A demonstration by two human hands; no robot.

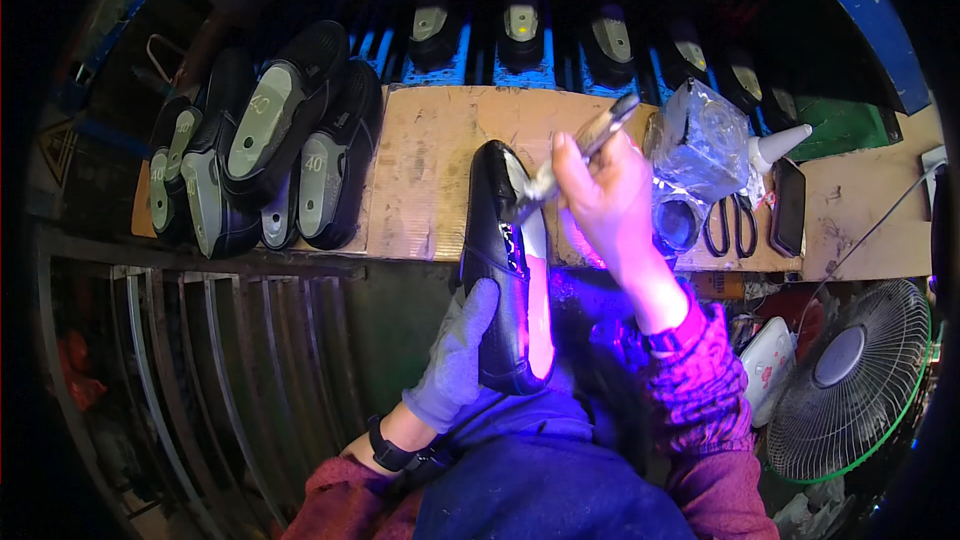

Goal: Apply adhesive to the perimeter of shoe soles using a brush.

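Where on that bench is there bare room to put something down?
Bare cardboard shows between the shoes at left and the held shoe. A tan patch right of the flat black object is free too, though a thin cable crosses it. It's crowded around the wrapped block and white nozzle, and at left, among those shoes.

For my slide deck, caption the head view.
A gloved left hand steadies a black shoe while the bare right hand holds a brush against it.
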